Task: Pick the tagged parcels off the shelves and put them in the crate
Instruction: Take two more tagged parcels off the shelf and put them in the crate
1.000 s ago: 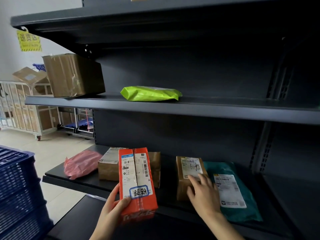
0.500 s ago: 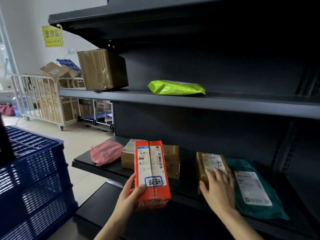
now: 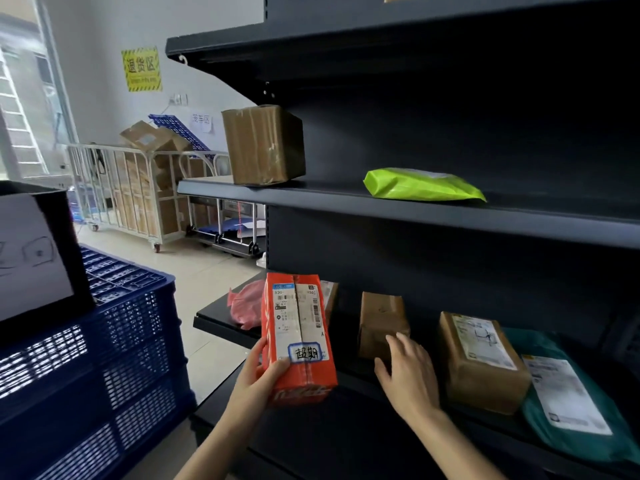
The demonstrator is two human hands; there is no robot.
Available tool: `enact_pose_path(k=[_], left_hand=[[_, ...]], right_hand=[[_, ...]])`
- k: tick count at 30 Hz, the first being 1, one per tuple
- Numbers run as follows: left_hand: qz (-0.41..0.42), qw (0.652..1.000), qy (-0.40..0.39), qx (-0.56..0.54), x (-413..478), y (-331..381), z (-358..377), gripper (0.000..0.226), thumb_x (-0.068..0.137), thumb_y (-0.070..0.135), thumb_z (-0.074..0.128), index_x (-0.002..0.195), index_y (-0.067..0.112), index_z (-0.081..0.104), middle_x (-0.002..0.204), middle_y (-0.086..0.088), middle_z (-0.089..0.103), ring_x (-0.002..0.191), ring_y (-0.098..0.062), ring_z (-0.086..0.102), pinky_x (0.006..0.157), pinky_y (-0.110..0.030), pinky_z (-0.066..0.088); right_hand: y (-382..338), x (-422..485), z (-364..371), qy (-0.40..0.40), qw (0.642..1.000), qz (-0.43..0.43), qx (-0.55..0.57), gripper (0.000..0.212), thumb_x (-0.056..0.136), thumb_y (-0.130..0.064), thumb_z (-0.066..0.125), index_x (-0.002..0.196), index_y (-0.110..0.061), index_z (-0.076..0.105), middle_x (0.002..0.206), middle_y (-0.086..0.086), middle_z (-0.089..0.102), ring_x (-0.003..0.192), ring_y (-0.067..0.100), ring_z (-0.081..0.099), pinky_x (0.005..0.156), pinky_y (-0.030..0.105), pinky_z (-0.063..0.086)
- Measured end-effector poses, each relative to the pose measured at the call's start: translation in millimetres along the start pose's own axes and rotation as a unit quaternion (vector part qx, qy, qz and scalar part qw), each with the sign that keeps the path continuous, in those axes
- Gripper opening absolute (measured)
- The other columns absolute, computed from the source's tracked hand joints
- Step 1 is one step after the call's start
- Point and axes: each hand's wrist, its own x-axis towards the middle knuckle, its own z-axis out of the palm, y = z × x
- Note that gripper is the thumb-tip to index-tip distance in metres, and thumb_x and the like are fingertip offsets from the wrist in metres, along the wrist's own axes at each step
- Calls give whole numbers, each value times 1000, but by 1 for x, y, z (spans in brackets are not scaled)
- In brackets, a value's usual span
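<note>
Orange parcel: my left fingers clamp bottom end only, may tip short of crate. Right fingers spread by brown box, may nudge it.

In front of you: one orange parcel, three poly bags, perhaps four brown boxes, one half hidden.

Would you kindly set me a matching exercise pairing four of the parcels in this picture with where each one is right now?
Things:
1 orange parcel
2 lime-green mailer
3 teal mailer
4 pink bag

Places:
A left end of the lower shelf
B gripped in the left hand
C on the middle shelf
D right end of the lower shelf

Pairs: 1-B, 2-C, 3-D, 4-A.
</note>
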Motion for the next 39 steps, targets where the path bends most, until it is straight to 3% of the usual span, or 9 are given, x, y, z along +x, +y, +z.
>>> enact_pose_path(k=[3, 8, 12, 17, 22, 25, 30, 35, 39], left_hand=[[3, 1000, 13, 4, 11, 2, -3, 51, 90, 17, 55, 137, 25, 38, 118, -12, 63, 94, -24, 67, 59, -23, 57], [31, 999, 8, -13, 29, 0, 6, 78, 62, 42, 78, 131, 32, 43, 118, -5, 66, 101, -24, 67, 77, -37, 57], [35, 999, 3, -24, 37, -12, 8, 82, 54, 43, 78, 129, 33, 44, 110, -8, 69, 95, -26, 70, 75, -38, 57], [32, 999, 11, -9, 41, -15, 7, 104, 24, 64, 84, 120, 39, 50, 108, -10, 71, 93, -29, 70, 77, -41, 57], [33, 999, 22, 8, 41, -15, 2, 101, 28, 61, 84, 121, 39, 49, 101, -10, 71, 85, -26, 72, 67, -35, 57], [31, 999, 32, 9, 40, -18, 2, 107, 15, 71, 80, 114, 42, 49, 101, -10, 71, 85, -27, 72, 70, -38, 56], [28, 999, 26, 3, 42, -25, 6, 106, 15, 71, 80, 113, 43, 49, 101, -11, 71, 86, -29, 72, 72, -40, 56], [20, 999, 24, 5, 42, -27, 4, 112, 18, 70, 82, 121, 41, 47, 106, -11, 70, 91, -31, 71, 79, -47, 55], [11, 1000, 22, 15, 41, -28, 2, 117, 18, 70, 82, 125, 40, 44, 111, -15, 66, 93, -33, 69, 80, -48, 55]], right_hand=[[-12, 7, 5, -16, 1000, 4, -6, 56, 94, -42, 42, 144, -17, 31, 152, 5, 28, 139, 21, 27, 116, 34, 22], [-13, 42, 2, -19, 997, 60, -52, 67, 91, -55, 38, 146, -19, 22, 155, 14, 17, 141, 30, 19, 115, 40, 22], [-18, 68, 7, -66, 985, 143, -65, 88, 80, -73, 39, 147, -20, 17, 154, 22, 4, 141, 39, 11, 111, 45, 26], [-25, 78, 20, -88, 982, 158, -60, 78, 79, -67, 46, 140, -20, 32, 148, 24, 21, 130, 39, 32, 101, 41, 38], [-11, 73, 8, -67, 989, 94, -93, 76, 74, -63, 56, 134, -20, 38, 141, 20, 31, 121, 36, 36, 100, 41, 35], [-4, 63, 2, -40, 984, 30, -171, 76, 76, -55, 61, 138, -18, 36, 149, 23, 18, 133, 40, 23, 107, 45, 24], [-5, 48, 14, -56, 971, -71, -220, 55, 89, -34, 56, 137, -13, 42, 155, 20, 5, 141, 40, 9, 113, 48, 14], [-14, 44, 17, -65, 975, -116, -178, 47, 91, -36, 53, 131, -12, 50, 157, 13, 7, 143, 33, 7, 115, 46, 10], [-7, 44, 6, 1, 995, -75, -69, 61, 91, -44, 48, 144, -22, 27, 156, 8, 13, 142, 27, 15, 114, 39, 18]])
